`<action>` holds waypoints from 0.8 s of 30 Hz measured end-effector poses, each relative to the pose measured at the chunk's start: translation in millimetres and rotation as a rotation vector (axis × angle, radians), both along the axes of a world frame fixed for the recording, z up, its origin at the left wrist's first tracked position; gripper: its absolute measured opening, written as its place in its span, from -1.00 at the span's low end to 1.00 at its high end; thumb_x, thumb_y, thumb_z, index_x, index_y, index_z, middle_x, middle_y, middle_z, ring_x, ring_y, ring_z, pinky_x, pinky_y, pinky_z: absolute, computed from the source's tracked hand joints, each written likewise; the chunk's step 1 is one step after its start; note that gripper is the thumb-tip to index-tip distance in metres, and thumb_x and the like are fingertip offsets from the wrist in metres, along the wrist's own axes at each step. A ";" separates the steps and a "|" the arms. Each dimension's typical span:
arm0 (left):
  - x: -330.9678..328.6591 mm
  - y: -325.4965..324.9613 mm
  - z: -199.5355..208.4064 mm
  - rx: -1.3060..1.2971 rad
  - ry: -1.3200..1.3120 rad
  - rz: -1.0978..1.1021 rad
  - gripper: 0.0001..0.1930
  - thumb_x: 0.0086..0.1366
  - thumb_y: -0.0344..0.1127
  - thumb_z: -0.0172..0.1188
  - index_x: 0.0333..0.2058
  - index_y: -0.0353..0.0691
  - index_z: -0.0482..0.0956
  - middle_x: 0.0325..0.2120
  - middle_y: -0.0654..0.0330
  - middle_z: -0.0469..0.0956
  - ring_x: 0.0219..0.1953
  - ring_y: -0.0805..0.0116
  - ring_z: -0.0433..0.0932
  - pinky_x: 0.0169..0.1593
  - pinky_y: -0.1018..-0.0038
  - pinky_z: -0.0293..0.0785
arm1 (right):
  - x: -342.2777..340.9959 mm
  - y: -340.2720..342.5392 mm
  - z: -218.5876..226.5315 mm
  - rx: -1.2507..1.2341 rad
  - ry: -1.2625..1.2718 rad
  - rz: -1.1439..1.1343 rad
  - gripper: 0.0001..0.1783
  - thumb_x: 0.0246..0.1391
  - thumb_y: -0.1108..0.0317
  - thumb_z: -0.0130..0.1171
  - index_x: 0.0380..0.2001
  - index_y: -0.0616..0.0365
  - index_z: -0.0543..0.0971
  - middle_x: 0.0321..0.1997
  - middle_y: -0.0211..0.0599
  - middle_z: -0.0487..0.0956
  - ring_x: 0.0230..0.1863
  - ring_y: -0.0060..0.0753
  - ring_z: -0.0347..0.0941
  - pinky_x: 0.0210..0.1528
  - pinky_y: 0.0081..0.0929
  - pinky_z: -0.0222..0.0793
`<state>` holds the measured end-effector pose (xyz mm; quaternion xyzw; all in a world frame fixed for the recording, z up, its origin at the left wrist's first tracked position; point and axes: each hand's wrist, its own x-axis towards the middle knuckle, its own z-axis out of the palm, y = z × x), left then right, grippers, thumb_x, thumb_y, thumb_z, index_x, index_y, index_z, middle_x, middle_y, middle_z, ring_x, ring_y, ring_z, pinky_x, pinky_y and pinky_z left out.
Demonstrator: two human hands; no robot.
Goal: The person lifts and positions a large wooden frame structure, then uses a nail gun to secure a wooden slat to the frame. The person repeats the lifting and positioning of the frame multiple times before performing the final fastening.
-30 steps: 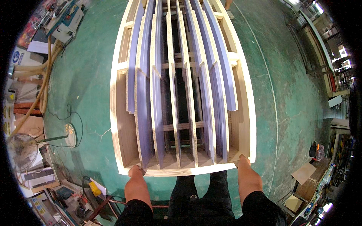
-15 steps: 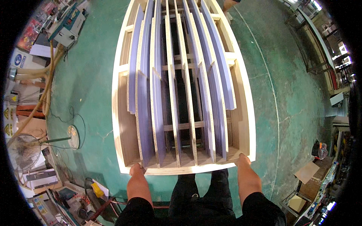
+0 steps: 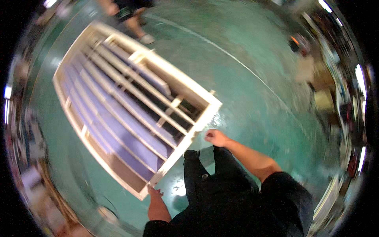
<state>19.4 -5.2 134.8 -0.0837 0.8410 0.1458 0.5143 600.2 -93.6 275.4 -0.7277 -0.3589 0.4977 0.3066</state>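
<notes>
Frame (image 3: 179, 148), long axis slanting forward-left, has its near-left corner at the nearer left hand (image 3: 154, 192), fingers part-spread, while the right hand (image 3: 216, 137), finger state unclear, hangs apart.

Middling light here, with white tube lights (image 3: 360, 83) blazing at the right rim and glare flaring off the green floor (image 3: 256, 122) beside the dark-trousered legs (image 3: 197, 172)! Blur smears the wooden frame (image 3: 177, 152), deep shadow pooling inside, its long sides bowed by the fisheye (black swallows all four corners), and the edge clutter (image 3: 323, 99) goes soft!
</notes>
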 end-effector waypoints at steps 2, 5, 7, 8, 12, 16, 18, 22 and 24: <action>51.9 -10.6 3.2 0.069 0.087 -0.437 -0.31 0.32 0.29 0.14 0.18 -0.15 0.44 -0.23 -0.13 0.54 -0.21 -0.16 0.54 -0.09 -0.27 0.34 | -1.0 -28.2 80.0 0.300 -0.058 0.147 -0.81 0.21 0.30 0.23 -0.22 0.19 0.56 -0.27 -0.19 0.62 -0.20 -0.25 0.57 -0.11 -0.23 0.49; 152.1 -8.8 19.8 0.042 -0.001 -1.420 -0.48 0.39 0.14 0.13 0.07 -0.19 0.51 -0.25 0.10 0.58 -0.27 0.15 0.59 -0.24 0.00 0.52 | 29.6 -88.0 257.6 0.550 -0.188 0.101 -0.74 0.20 0.19 0.19 -0.40 0.16 0.46 -0.39 -0.06 0.49 -0.30 0.12 0.48 -0.21 -0.02 0.39; 217.2 -7.8 24.6 0.159 -0.168 -1.556 -0.72 0.35 -0.10 0.17 -0.20 -0.21 0.57 -0.47 0.19 0.53 -0.47 0.27 0.54 -0.45 0.25 0.40 | 61.3 -158.7 344.7 0.806 -0.190 0.034 -0.82 0.29 0.31 0.16 -0.30 0.18 0.45 -0.35 -0.12 0.43 -0.28 0.02 0.44 -0.19 -0.09 0.39; 249.0 -10.4 23.5 0.211 -0.252 -1.614 -0.82 0.32 -0.22 0.19 -0.33 -0.22 0.60 -0.58 0.24 0.50 -0.57 0.33 0.51 -0.56 0.37 0.35 | 81.3 -198.5 379.9 1.118 -0.252 -0.024 -0.83 0.29 0.36 0.13 -0.34 0.21 0.42 -0.38 -0.11 0.40 -0.32 0.03 0.41 -0.24 -0.11 0.37; 420.8 -70.3 19.4 0.160 -0.380 -1.934 -0.80 0.35 -0.17 0.18 -0.22 -0.18 0.57 -0.46 0.23 0.54 -0.45 0.30 0.55 -0.43 0.33 0.39 | 109.3 -384.2 486.3 1.248 -0.280 -0.204 -0.85 0.26 0.36 0.14 -0.33 0.22 0.47 -0.39 -0.18 0.43 -0.41 -0.04 0.41 -0.37 -0.20 0.36; 555.8 -159.5 25.6 0.087 -0.453 -2.187 -0.76 0.38 -0.12 0.16 -0.11 -0.13 0.54 -0.34 0.22 0.59 -0.33 0.28 0.59 -0.31 0.29 0.43 | 132.1 -533.0 496.9 1.235 -0.378 -0.357 -0.87 0.23 0.37 0.15 -0.33 0.21 0.48 -0.38 -0.18 0.45 -0.40 -0.05 0.43 -0.36 -0.20 0.38; 618.1 -208.9 41.1 0.020 -0.454 -2.304 -0.73 0.40 -0.10 0.15 -0.06 -0.11 0.53 -0.29 0.22 0.62 -0.27 0.26 0.61 -0.24 0.27 0.44 | 144.3 -594.4 482.6 1.208 -0.417 -0.468 -0.87 0.22 0.37 0.16 -0.32 0.21 0.49 -0.37 -0.18 0.46 -0.40 -0.05 0.45 -0.36 -0.20 0.39; 731.9 -293.1 25.8 -0.287 -0.336 -2.581 -0.68 0.41 -0.08 0.13 0.01 -0.09 0.53 -0.23 0.20 0.65 -0.17 0.24 0.63 -0.14 0.17 0.44 | 178.7 -681.7 452.8 1.110 -0.477 -0.658 -0.89 0.20 0.38 0.17 -0.32 0.20 0.50 -0.36 -0.18 0.48 -0.39 -0.06 0.47 -0.35 -0.20 0.42; 781.6 -319.2 19.4 -0.306 -0.186 -2.693 -0.67 0.39 -0.11 0.14 0.05 -0.06 0.53 -0.24 0.20 0.64 -0.19 0.24 0.62 -0.14 0.12 0.43 | 192.5 -730.4 445.8 1.042 -0.503 -0.754 -0.89 0.18 0.39 0.18 -0.32 0.20 0.51 -0.35 -0.18 0.49 -0.39 -0.06 0.49 -0.35 -0.21 0.43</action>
